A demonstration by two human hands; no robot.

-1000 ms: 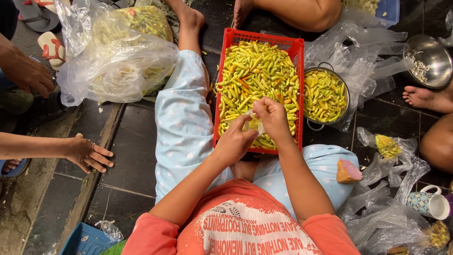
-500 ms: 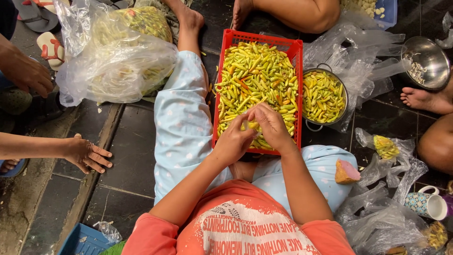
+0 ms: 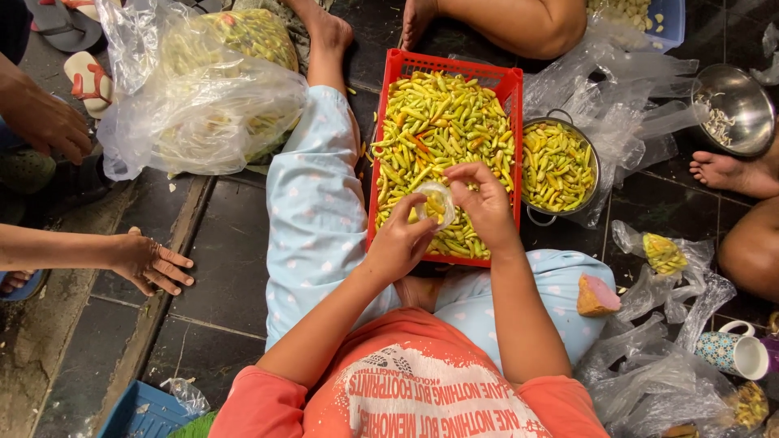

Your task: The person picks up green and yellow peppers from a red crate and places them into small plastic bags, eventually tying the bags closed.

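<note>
1. We take the red crate [image 3: 443,69] as our landmark; it sits between our legs, heaped with yellow-green chillies [image 3: 442,122], a few of them orange.
2. Far left of the crate, a large clear plastic bag [image 3: 203,97] lies on the dark tiled floor [image 3: 219,251], holding more of the same chillies.
3. Just right of the crate stands a round metal pot [image 3: 558,166], also filled with chillies and resting on crumpled clear plastic.
4. Further right of the crate and towards the top, a steel bowl [image 3: 734,105] holds a small scatter of pale bits.
5. Right of the crate and lower down, a small bag with chillies [image 3: 664,253] lies near a patterned mug [image 3: 730,353].
6. Over the crate's near end, our left hand [image 3: 399,242] pinches the edge of a small clear plastic bag [image 3: 436,204] holding a few chillies, fingers closed on it.
7. Our right hand [image 3: 485,203] grips the same bag's other side, fingers curled shut on the plastic.
8. Another person's hand [image 3: 150,264] rests spread on the floor, well left of the crate.
</note>
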